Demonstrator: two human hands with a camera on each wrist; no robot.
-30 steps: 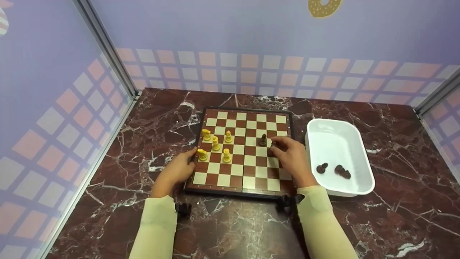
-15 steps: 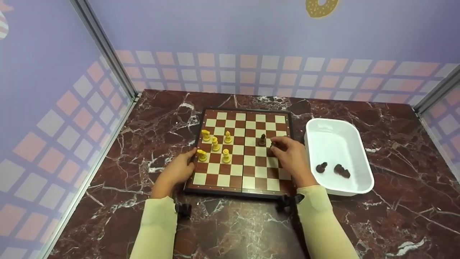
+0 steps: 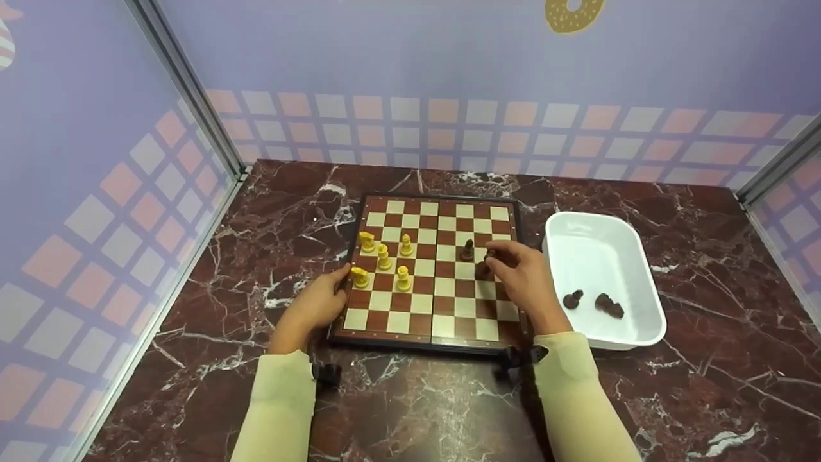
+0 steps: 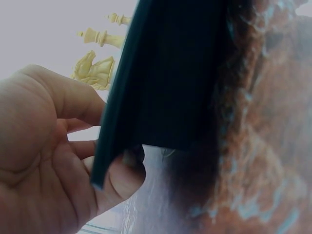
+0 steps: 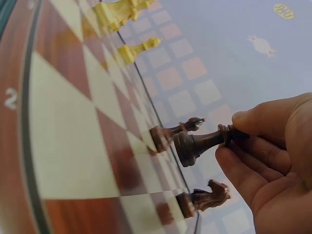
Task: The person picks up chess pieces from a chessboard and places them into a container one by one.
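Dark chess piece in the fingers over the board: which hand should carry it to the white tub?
Right. The right hand already pinches the dark piece, and the white tub sits on that side. The left hand grips the chessboard at its far edge.

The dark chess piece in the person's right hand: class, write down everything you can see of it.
The dark chess piece is glossy dark brown, with a round flared base, a slim stem and a collar near the top; its head is hidden by the fingers. The right hand pinches its top between thumb and fingertips. It seems to hang just clear of the chessboard, beside two other dark pieces, on the board's right half.
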